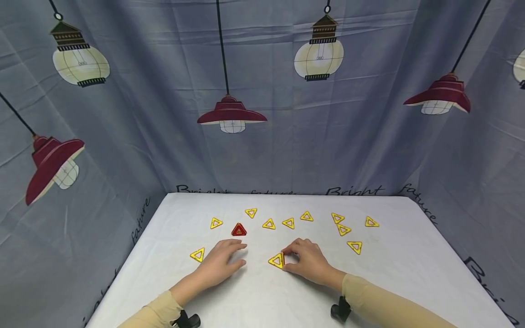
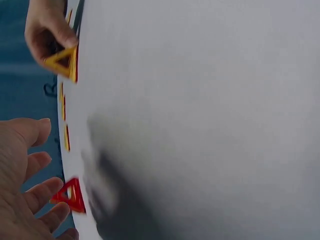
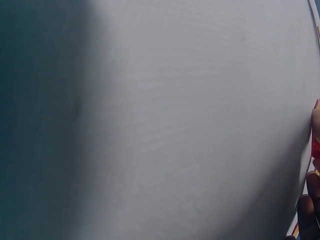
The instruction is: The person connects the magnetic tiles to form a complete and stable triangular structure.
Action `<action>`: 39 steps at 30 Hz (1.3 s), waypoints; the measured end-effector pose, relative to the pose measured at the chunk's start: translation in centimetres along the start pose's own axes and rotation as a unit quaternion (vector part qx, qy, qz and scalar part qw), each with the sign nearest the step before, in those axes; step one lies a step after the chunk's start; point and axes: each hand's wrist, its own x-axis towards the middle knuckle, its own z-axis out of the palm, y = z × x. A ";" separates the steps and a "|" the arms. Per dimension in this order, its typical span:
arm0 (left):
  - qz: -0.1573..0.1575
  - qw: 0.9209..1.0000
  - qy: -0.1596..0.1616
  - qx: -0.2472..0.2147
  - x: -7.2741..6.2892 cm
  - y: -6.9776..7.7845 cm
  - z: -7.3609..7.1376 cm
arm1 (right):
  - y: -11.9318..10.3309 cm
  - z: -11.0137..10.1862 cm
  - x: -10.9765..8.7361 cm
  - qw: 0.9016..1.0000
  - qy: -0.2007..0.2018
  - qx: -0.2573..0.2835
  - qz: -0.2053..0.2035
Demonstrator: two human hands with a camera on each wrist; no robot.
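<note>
My right hand (image 1: 307,260) pinches a triangular frame piece (image 1: 277,261) between thumb and fingers. Its face is yellow with an open centre, and a red layer shows along its edge in the left wrist view. My left hand (image 1: 223,262) hovers over the white table with fingers spread and holds nothing. Just beyond its fingertips lies a red triangle (image 1: 239,229). To its left is a yellow triangle (image 1: 198,254). The right wrist view catches only some fingers (image 3: 312,187) and a red edge of the held piece (image 3: 315,146) at its right border.
Several more yellow triangles lie scattered along the far part of the white table (image 1: 402,282), such as one yellow triangle (image 1: 355,247) at the right. Two of them, an upper yellow triangle (image 1: 334,215) and a lower yellow triangle (image 1: 347,229), meet. A lamp-printed curtain (image 1: 262,159) surrounds the table.
</note>
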 end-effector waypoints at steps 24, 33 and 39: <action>-0.180 0.978 0.075 0.069 -5.3 -7.8 -4.4 | 0.1 0.3 0.1 1.000 0.002 -0.001 0.002; -0.180 0.978 0.084 0.060 -5.5 -8.1 -4.4 | 0.1 0.3 0.0 1.000 0.003 0.000 0.002; -0.174 0.979 0.090 0.060 -5.3 -8.1 -4.2 | 0.1 0.3 0.1 1.000 0.002 -0.001 0.002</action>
